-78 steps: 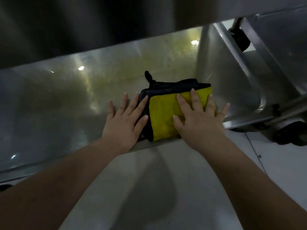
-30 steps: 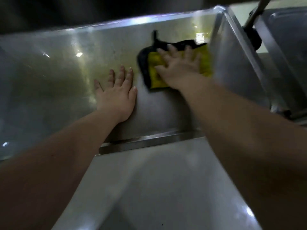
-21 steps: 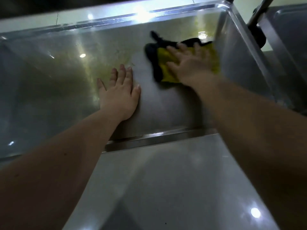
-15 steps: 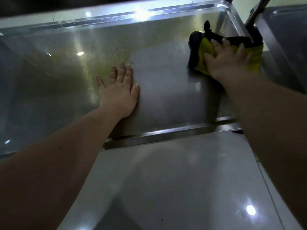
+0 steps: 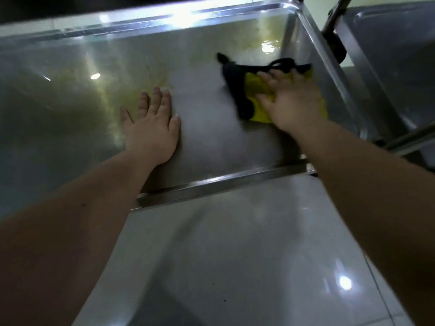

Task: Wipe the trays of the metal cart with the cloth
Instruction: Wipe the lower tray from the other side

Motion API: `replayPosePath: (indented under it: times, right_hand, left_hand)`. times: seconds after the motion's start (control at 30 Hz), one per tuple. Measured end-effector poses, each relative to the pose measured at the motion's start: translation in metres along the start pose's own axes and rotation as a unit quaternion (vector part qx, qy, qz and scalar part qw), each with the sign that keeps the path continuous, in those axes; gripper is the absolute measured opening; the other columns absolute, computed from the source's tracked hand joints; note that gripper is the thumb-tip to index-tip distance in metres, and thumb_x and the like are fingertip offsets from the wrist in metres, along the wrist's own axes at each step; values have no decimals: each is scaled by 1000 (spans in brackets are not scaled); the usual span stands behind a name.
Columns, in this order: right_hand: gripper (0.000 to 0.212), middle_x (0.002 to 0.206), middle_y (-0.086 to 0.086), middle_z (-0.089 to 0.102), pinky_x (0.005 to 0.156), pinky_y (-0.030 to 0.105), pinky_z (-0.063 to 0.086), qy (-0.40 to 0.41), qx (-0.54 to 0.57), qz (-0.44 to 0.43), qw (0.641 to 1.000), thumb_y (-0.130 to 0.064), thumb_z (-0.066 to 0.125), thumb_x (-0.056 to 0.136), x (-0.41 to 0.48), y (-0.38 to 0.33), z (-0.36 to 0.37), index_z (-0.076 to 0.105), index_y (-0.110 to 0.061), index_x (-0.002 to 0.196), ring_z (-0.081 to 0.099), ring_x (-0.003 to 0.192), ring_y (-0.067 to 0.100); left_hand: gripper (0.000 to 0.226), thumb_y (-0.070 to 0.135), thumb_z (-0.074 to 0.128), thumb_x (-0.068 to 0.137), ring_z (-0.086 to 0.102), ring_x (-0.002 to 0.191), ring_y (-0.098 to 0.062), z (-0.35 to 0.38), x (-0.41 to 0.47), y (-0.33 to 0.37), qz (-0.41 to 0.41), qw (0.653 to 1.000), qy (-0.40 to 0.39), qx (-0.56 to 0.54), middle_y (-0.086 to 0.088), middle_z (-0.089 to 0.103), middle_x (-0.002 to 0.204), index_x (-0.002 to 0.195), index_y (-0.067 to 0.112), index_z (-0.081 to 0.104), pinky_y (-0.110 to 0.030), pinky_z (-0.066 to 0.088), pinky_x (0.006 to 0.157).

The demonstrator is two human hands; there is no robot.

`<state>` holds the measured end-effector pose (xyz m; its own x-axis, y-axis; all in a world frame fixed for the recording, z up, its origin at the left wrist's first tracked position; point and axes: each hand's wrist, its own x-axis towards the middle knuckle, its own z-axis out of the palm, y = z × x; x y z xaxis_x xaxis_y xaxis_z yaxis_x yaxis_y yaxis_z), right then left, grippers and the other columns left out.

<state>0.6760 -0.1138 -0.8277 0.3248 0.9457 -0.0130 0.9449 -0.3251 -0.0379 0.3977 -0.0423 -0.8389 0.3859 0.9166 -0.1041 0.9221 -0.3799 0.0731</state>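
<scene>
Right hand (image 5: 290,103), fingers spread flat, presses the yellow-and-black cloth (image 5: 253,90) onto the tray (image 5: 211,137) near its right wall, cloth's long axis approx. near-to-far w/ a black loop pointing away, edges blurred so prob. folded, while left hand (image 5: 151,128) lies open, palm down, empty, mid-tray.

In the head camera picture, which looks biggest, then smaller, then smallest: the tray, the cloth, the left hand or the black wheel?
1. tray, by far.
2. cloth and left hand look about alike; the right hand hides part of the cloth, so no ranking.
3. wheel, though it sits farther away.
</scene>
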Motion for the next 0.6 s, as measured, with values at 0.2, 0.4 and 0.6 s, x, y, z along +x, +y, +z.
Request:
replayPosePath:
  times: [0.2,0.4,0.6]
  right_hand:
    - [61,164,-8,15,119,56,7,-43,57,101,992,-63,32,95,-32,47,-6,21,-45,152,8,149,36]
    - [68,165,-10,-3,117,60,-3,-98,14,-56,994,-74,23,91,-85,-84,-3,2,-52,151,-8,149,38]
    - [60,163,-14,11,120,51,3,-63,46,-70,995,-61,35,96,-86,-50,0,16,-47,152,1,151,28]
  left_hand:
    - [60,41,19,104,-4,151,-24,5,-2,5,4,1000,6,-1,4,-4,165,158,22,2,-65,0,115]
    - [58,40,17,105,-4,151,-24,6,-5,4,11,1000,10,-6,3,-4,165,158,22,3,-66,0,115]
    - [59,43,17,103,-2,152,-22,6,-5,3,13,1000,12,-12,5,-3,165,158,24,3,-63,-1,116]
